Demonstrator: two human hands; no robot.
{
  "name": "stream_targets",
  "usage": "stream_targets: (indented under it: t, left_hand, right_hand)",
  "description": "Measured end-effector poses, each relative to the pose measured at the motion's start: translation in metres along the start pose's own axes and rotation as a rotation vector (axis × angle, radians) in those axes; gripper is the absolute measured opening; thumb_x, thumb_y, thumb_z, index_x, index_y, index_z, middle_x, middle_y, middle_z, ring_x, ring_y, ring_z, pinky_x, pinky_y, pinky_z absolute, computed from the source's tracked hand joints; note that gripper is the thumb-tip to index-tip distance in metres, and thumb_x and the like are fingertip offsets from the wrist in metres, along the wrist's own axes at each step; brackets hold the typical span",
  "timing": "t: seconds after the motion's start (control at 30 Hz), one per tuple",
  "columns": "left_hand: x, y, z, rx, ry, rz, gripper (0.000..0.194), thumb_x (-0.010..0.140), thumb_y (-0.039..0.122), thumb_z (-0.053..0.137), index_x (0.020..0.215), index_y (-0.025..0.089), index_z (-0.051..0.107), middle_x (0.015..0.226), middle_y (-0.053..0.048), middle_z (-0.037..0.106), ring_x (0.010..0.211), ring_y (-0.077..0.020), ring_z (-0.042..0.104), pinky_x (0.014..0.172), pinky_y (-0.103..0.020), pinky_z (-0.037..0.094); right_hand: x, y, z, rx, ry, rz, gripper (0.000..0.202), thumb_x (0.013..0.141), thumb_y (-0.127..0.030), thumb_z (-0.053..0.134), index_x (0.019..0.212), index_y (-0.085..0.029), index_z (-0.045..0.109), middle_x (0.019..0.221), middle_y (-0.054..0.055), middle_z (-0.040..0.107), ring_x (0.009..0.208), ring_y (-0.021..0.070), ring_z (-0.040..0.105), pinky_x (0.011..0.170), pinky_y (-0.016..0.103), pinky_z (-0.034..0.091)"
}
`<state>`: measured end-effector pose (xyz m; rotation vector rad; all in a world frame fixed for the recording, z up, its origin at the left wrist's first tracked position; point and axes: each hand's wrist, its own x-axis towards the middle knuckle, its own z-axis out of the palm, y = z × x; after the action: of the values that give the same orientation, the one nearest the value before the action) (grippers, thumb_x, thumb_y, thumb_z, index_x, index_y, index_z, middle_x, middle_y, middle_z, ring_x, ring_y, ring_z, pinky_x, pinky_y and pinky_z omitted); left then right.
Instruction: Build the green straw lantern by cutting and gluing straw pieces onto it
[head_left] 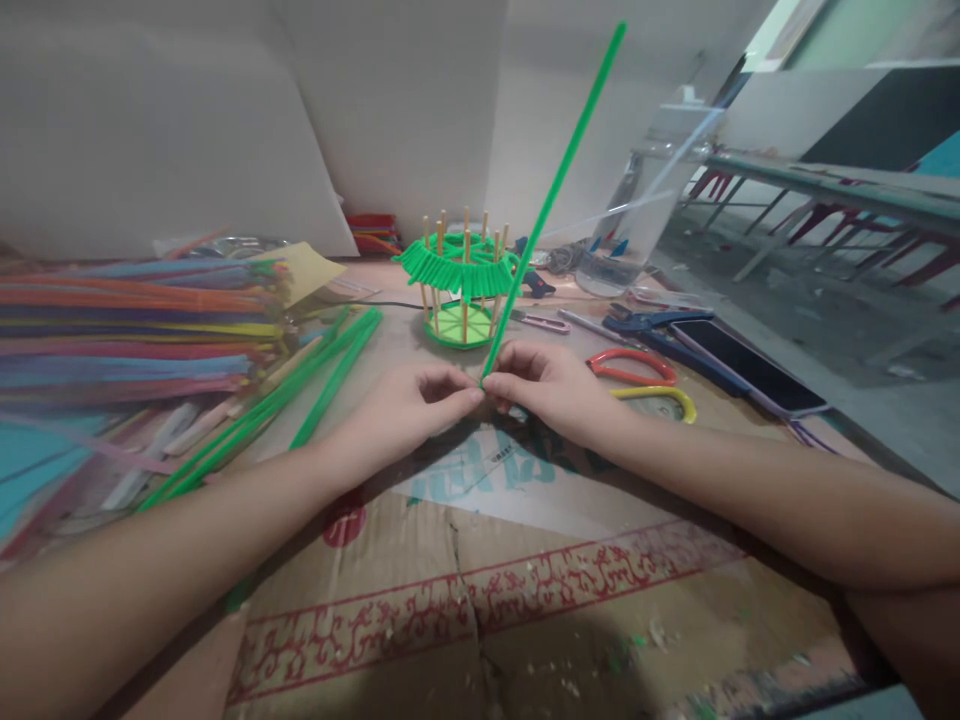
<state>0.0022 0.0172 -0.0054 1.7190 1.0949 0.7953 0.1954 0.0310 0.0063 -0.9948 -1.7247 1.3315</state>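
Note:
A long green pipe cleaner (pixel 559 180) rises up and to the right from between my fingertips. My right hand (pixel 544 385) pinches its lower end between thumb and fingers. My left hand (pixel 442 395) is closed in a pinch at the same end, its thumb and finger touching the tip. Just beyond my hands stands a small round model (pixel 459 268) with a fringed green pipe-cleaner roof, thin wooden posts and a green base. Other green pipe cleaners (pixel 334 375) lie beside my left forearm.
Bundles of coloured pipe cleaners (pixel 127 320) lie at the left. Scissors with red and yellow handles (pixel 637 370), blue-handled pliers (pixel 675 345), a phone (pixel 750 365) and a clear water bottle (pixel 626 210) stand or lie at the right. Cardboard (pixel 390 630) covers the table.

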Motion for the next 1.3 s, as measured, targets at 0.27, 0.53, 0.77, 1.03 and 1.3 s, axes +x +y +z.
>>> stream_targets:
  t: [0.27,0.53,0.77,1.03,1.3]
  left_hand:
    - [-0.001,-0.002,-0.002,0.017,0.035,0.002,0.033,0.085,0.048,0.062,0.084,0.017,0.072,0.083,-0.003,0.072,0.075,-0.0163,0.062,0.069,-0.028,0.047]
    - [0.002,-0.003,-0.002,-0.015,0.023,0.033,0.030,0.086,0.046,0.062,0.083,0.018,0.073,0.081,-0.003,0.073,0.075,-0.0164,0.063,0.070,-0.027,0.049]
    - [0.000,-0.003,-0.001,-0.029,-0.028,0.055,0.034,0.089,0.047,0.057,0.087,0.017,0.073,0.087,-0.005,0.074,0.082,-0.0186,0.065,0.078,-0.030,0.051]
    - [-0.006,0.010,0.004,0.055,0.024,0.100,0.013,0.083,0.030,0.067,0.084,0.019,0.072,0.083,-0.002,0.074,0.077,-0.0171,0.066,0.074,-0.029,0.053]
    - [-0.009,0.016,0.005,0.079,0.059,0.123,0.013,0.083,0.028,0.066,0.078,0.020,0.074,0.077,0.000,0.075,0.073,-0.0160,0.066,0.072,-0.026,0.052]
  right_hand:
    - [-0.001,0.001,0.000,-0.012,0.042,0.033,0.021,0.073,-0.035,0.075,0.081,-0.017,0.066,0.064,-0.002,0.064,0.058,0.0106,0.057,0.058,0.025,0.049]
    - [0.000,0.000,0.001,0.042,0.050,0.050,0.025,0.068,-0.036,0.080,0.073,-0.018,0.064,0.063,-0.003,0.063,0.055,0.0093,0.056,0.057,0.024,0.048]
    - [0.000,0.003,-0.001,0.101,0.024,0.052,0.023,0.072,-0.034,0.077,0.078,-0.018,0.063,0.064,-0.003,0.063,0.055,0.0084,0.054,0.055,0.022,0.046]
    - [0.000,0.001,0.001,0.116,-0.007,0.069,0.024,0.072,-0.035,0.077,0.077,-0.018,0.061,0.061,-0.004,0.061,0.055,0.0083,0.054,0.054,0.022,0.045]
    - [-0.002,-0.005,0.004,0.111,-0.035,0.120,0.016,0.077,-0.028,0.072,0.078,-0.018,0.060,0.062,-0.005,0.060,0.054,0.0075,0.054,0.054,0.022,0.044]
